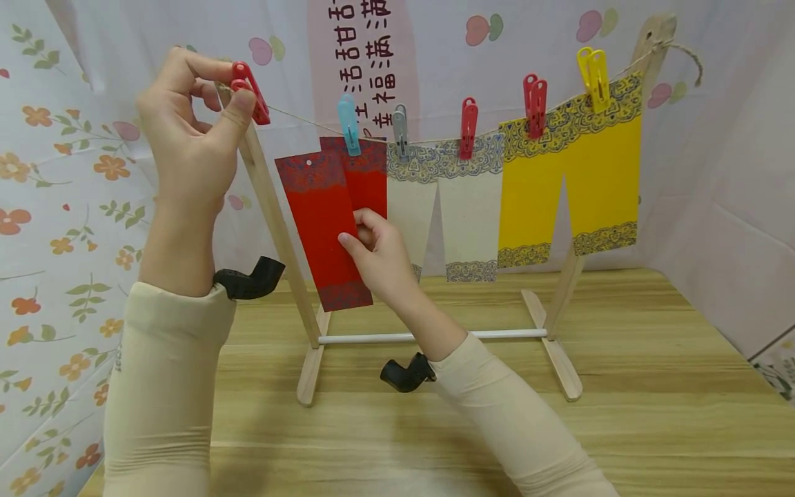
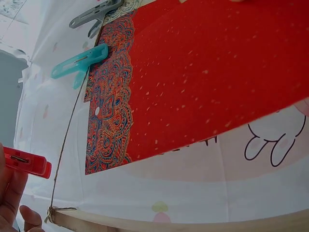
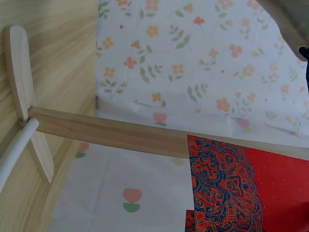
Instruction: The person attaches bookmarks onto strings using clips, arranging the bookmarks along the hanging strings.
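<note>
My left hand (image 1: pixel 192 124) pinches a red clothespin (image 1: pixel 251 93) at the left end of the string, close by the wooden post. In the left wrist view that clothespin (image 2: pixel 28 162) stands apart from the string (image 2: pixel 65 140). My right hand (image 1: pixel 385 259) pinches a red patterned paper card (image 1: pixel 323 228) along its right edge, thumb in front. The card hangs tilted, its punched top corner below the string. Behind it a second red card (image 1: pixel 366 183) hangs from a light blue clothespin (image 1: pixel 350 124). In the right wrist view the held card's patterned end (image 3: pixel 224 186) shows.
Cream cards (image 1: pixel 468 214) hang from grey (image 1: pixel 400 131) and red clothespins (image 1: pixel 468 129). Yellow cards (image 1: pixel 605 159) hang at right under red and yellow clothespins (image 1: pixel 595 79). A wooden frame (image 1: pixel 562 297) with a white crossbar (image 1: pixel 497 334) stands on the wood-grain table (image 1: pixel 310 449).
</note>
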Demonstrator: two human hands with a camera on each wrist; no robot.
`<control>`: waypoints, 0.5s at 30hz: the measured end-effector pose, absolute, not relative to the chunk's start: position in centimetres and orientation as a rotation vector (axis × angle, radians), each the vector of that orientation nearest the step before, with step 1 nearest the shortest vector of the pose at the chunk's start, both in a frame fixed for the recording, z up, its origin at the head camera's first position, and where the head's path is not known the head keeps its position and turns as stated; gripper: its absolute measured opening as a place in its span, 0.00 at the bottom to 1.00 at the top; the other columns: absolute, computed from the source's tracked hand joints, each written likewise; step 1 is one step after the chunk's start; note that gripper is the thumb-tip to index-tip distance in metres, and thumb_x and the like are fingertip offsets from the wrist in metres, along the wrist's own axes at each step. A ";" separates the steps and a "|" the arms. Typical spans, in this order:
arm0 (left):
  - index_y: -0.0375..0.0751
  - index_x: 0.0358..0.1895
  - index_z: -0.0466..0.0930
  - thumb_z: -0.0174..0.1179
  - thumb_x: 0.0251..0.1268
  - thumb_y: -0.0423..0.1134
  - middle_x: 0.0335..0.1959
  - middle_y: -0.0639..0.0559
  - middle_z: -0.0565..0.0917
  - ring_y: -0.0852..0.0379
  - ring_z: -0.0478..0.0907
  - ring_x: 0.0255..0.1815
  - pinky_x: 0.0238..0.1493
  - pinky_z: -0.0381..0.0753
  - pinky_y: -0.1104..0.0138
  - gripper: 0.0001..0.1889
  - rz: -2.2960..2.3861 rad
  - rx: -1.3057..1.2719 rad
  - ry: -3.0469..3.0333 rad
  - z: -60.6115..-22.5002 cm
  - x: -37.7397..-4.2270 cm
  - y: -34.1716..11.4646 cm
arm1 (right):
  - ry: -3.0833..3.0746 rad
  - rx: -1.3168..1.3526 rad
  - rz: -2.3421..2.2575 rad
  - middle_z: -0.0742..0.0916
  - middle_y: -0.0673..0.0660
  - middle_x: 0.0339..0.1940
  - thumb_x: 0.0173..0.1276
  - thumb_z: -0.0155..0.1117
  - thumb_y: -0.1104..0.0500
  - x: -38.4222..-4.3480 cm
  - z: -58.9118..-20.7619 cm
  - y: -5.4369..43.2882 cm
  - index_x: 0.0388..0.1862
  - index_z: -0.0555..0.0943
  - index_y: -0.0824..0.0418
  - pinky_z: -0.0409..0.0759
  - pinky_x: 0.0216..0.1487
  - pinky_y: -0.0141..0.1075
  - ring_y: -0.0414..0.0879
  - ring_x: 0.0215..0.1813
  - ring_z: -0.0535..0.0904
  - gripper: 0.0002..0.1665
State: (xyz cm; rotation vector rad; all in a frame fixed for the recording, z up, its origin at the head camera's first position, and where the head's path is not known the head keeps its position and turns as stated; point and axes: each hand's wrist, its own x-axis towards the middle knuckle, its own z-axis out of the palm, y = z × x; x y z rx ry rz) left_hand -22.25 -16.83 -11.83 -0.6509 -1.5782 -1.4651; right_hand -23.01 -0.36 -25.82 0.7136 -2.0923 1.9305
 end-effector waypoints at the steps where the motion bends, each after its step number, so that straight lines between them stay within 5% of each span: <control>1: 0.39 0.31 0.85 0.66 0.55 0.25 0.31 0.56 0.79 0.59 0.63 0.32 0.16 0.54 0.77 0.05 -1.473 -0.653 -1.573 -11.8 -22.3 -16.7 | -2.091 0.707 1.928 0.67 0.51 0.17 0.72 0.61 0.67 -23.0 -25.6 -0.4 0.50 0.76 0.71 0.63 0.30 0.32 0.44 0.25 0.61 0.11; 4: 0.38 0.31 0.85 0.65 0.55 0.25 0.29 0.55 0.78 0.59 0.63 0.31 0.16 0.56 0.77 0.05 -1.483 -0.657 -1.556 -11.7 -22.6 -16.5 | -2.107 0.684 1.933 0.78 0.55 0.22 0.71 0.61 0.67 -23.1 -25.1 -0.5 0.52 0.77 0.71 0.69 0.31 0.29 0.43 0.27 0.69 0.13; 9: 0.38 0.30 0.85 0.63 0.56 0.24 0.29 0.54 0.76 0.60 0.64 0.30 0.16 0.57 0.77 0.06 -1.488 -0.658 -1.544 -11.6 -23.0 -16.2 | -2.125 0.682 1.954 0.88 0.65 0.43 0.71 0.62 0.66 -23.2 -24.3 -0.8 0.51 0.79 0.70 0.79 0.39 0.29 0.50 0.41 0.85 0.12; 15: 0.38 0.29 0.85 0.63 0.56 0.23 0.27 0.56 0.78 0.60 0.63 0.31 0.24 0.57 0.75 0.07 -1.500 -0.629 -1.513 -11.2 -23.2 -16.0 | -2.070 0.711 2.004 0.88 0.67 0.43 0.71 0.60 0.68 -23.8 -23.8 -0.9 0.48 0.79 0.70 0.84 0.41 0.33 0.54 0.44 0.87 0.09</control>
